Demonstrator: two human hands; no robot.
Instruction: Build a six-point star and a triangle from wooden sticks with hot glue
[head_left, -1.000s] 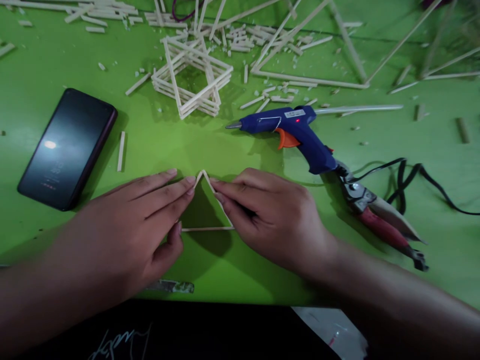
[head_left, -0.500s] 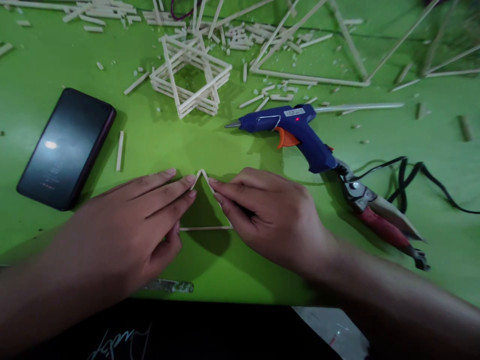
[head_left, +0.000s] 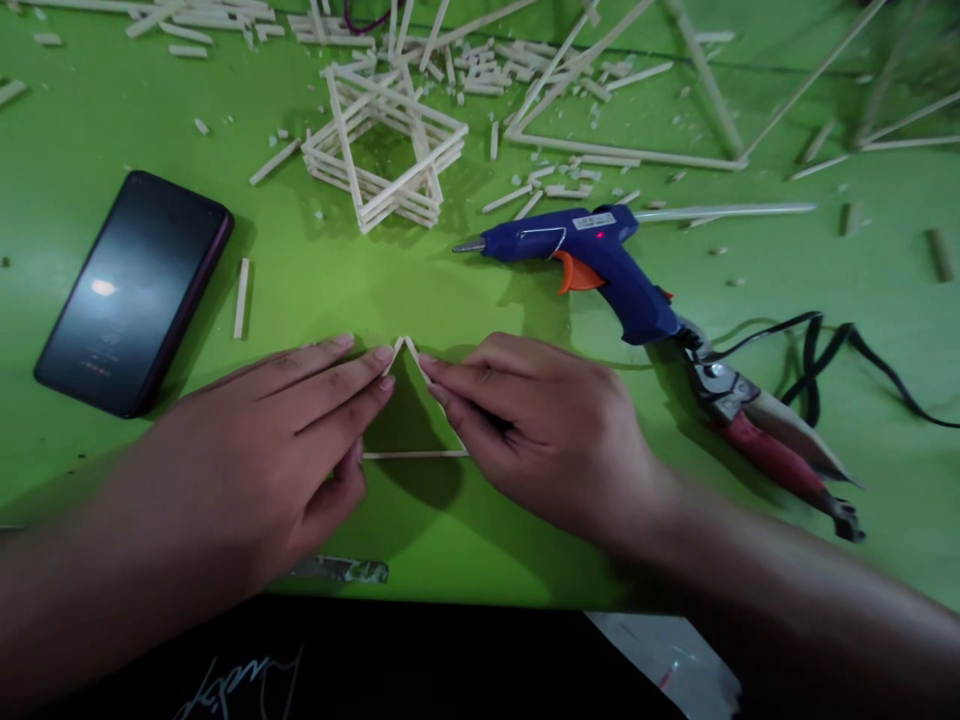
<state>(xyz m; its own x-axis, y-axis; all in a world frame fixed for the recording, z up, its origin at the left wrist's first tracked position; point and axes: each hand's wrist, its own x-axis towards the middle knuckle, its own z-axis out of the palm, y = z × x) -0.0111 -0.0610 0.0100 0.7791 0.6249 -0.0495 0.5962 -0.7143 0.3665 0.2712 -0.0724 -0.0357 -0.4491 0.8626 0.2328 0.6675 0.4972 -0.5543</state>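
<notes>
A small triangle of thin wooden sticks lies on the green table, its tip pointing away from me. My left hand presses its fingertips against the left stick near the tip and covers most of that side. On the right stick, my right hand has its thumb and fingers closed in a pinch just below the tip. The bottom stick shows between the hands. Beyond the triangle stands a stacked star-shaped frame of sticks. A blue glue gun with an orange trigger lies to the right, its red light lit.
A black phone-like slab and a short loose stick lie left. Red-handled pruning shears and a black cord lie right. Stick offcuts and larger stick frames spread along the back. A blade-like tool lies near the front edge.
Both hands keep the same hold on the triangle. The whole view shifts very slightly; nothing on the table has visibly moved.
</notes>
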